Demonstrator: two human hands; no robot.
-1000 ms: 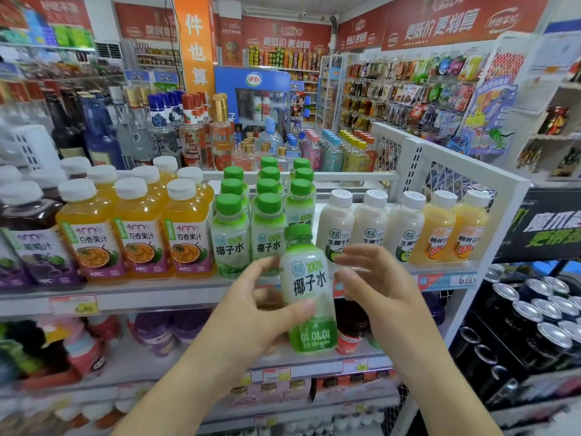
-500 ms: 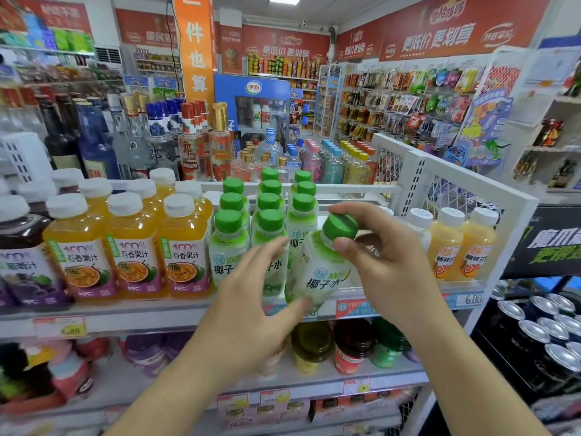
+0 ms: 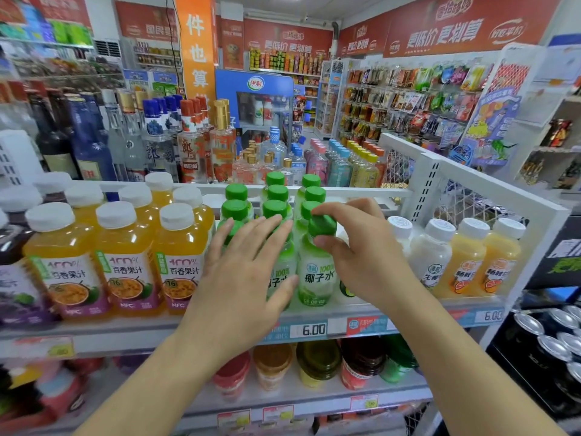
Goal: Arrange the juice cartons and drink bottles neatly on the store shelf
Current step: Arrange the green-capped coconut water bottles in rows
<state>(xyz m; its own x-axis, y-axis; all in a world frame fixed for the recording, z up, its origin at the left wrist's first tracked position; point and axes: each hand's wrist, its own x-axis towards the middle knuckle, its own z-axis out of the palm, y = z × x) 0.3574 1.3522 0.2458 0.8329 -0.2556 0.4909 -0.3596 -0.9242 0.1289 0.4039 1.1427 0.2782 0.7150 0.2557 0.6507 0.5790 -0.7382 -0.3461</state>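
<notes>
On the store shelf (image 3: 314, 316), the right hand (image 3: 364, 259) pinches a coconut water bottle (image 3: 317, 272) by its cap, left hand (image 3: 248, 272) spread flat against neighbouring bottles; seating step underway, release and label alignment likely next.

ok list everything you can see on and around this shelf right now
coconut water bottle: one, green cap, front of the shelf, right hand on its cap
other coconut water bottles: several rows, green caps, behind and left of it, some hidden by the hands
passion fruit juice bottles: at least six, orange with white caps, left of the green caps
milky white bottles: two showing, white caps, right of the right hand
orange drink bottles: two, white caps, far right of the shelf
price tag: white, reads 6.00, shelf edge
liquor bottles: many, mixed colours, beyond the shelf
cans: several, silver tops, lower right
left hand: open, flat against the green-capped bottles
right hand: pinching the front bottle's cap
</notes>
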